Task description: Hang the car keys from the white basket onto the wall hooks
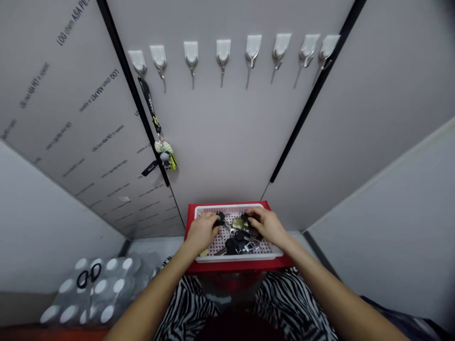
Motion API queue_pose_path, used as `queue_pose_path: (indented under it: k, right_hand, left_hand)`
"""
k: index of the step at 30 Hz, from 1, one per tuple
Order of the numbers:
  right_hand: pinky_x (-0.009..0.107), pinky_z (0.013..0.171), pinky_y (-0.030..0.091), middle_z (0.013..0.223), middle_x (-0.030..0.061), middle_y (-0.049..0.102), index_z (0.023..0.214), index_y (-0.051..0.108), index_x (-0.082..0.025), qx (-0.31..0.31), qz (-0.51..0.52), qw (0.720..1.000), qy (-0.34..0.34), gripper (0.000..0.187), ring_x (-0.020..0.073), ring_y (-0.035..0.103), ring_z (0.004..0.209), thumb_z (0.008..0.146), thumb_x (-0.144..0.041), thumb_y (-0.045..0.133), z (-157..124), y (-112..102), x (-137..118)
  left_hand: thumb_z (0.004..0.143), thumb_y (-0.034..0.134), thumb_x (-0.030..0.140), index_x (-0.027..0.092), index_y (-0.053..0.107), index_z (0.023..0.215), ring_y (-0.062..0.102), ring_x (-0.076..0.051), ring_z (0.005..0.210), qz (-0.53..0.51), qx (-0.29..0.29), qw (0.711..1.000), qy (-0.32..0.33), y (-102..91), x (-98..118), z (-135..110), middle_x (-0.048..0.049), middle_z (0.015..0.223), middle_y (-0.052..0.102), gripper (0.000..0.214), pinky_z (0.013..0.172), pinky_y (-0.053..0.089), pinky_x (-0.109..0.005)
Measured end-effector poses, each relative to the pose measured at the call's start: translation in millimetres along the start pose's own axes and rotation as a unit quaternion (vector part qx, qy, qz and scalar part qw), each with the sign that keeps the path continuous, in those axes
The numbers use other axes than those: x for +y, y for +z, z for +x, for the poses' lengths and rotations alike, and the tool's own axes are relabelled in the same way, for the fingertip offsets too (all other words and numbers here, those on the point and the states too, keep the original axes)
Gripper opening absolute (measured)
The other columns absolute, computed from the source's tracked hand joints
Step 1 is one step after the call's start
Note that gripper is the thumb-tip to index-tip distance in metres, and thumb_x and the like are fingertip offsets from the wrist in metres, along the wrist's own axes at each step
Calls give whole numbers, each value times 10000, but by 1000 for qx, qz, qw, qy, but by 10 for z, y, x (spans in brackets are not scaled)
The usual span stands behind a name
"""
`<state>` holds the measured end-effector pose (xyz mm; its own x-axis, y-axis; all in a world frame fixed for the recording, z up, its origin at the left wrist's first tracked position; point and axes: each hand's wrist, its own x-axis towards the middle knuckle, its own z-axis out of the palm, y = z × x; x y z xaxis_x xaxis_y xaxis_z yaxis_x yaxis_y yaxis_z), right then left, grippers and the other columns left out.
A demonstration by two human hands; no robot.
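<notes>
A white plastic basket (241, 258) with a perforated bottom holds several keys (232, 245) with black fobs, metal rings and clips, and a gold-coloured key charm (238, 223). Over its left side, my left hand (203, 233) has its fingers closed on a black key fob (220, 216). On the basket's far right, my right hand (266, 223) pinches a dark piece of a key bunch beside the gold charm; the fingers partly hide it.
The basket stands on a red stool (231, 267). Ahead, a row of white adhesive hooks (223, 49) is on the grey panel. A lanyard with keys and charms (165, 154) hangs from the leftmost hook. Scissors (88, 275) lie on wrapped bottles (119, 285) at left.
</notes>
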<state>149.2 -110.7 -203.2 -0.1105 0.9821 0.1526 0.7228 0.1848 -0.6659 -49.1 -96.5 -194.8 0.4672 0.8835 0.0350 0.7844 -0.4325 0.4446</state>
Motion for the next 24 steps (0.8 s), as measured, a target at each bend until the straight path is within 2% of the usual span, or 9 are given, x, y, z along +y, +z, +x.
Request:
queue_pose_path:
  k: [4,8,10,17,21,24]
  right_hand:
    - [247,674,358,778,26,562,763,550,-178,-73,-21,997,-24,200,133,485,731,597,-145,445,-56,-21,10]
    - [243,664,350,781,34,564,785,559,-182,-174,-70,981,-46,248,154,481,741,543,-166,508,-136,-13,14]
    - [245,665,345,805,42,562,816,553,-181,-197,-88,975,-51,286,167,477,761,531,-188,527,-160,-10,12]
    - [239,687,333,848,57,540,862,534,-173,-163,-132,977,-33,305,170,460,803,566,-138,469,-141,-4,21]
    - [235,731,308,910,73,522,920,507,-136,-100,-146,984,-22,333,157,429,848,594,-116,439,-118,-35,41]
    - [302,746,270,900,63,537,903,516,-168,-53,-196,979,-9,292,184,401,866,619,-171,451,-84,-80,50]
  left_hand:
    - [666,412,252,216,503,857,424,-148,859,-52,-17,998,13,61,144,-59,-21,877,512,214,755,312,-260]
    - [665,390,345,197,525,830,466,-145,752,-93,-82,992,21,150,268,-119,-36,830,523,260,658,344,-238]
    - [649,399,372,192,535,800,474,-143,703,-99,-102,990,12,184,267,-124,-34,787,530,271,602,343,-227]
    - [660,373,288,177,526,739,449,-110,547,-140,-119,982,-41,282,132,-107,1,609,526,205,477,293,-191]
    - [660,369,272,161,511,690,433,-98,534,-189,-123,973,-46,295,110,-111,10,576,507,183,485,294,-186]
    - [665,359,285,156,495,660,433,-100,568,-217,-87,969,-76,287,97,-93,10,594,496,187,515,308,-189]
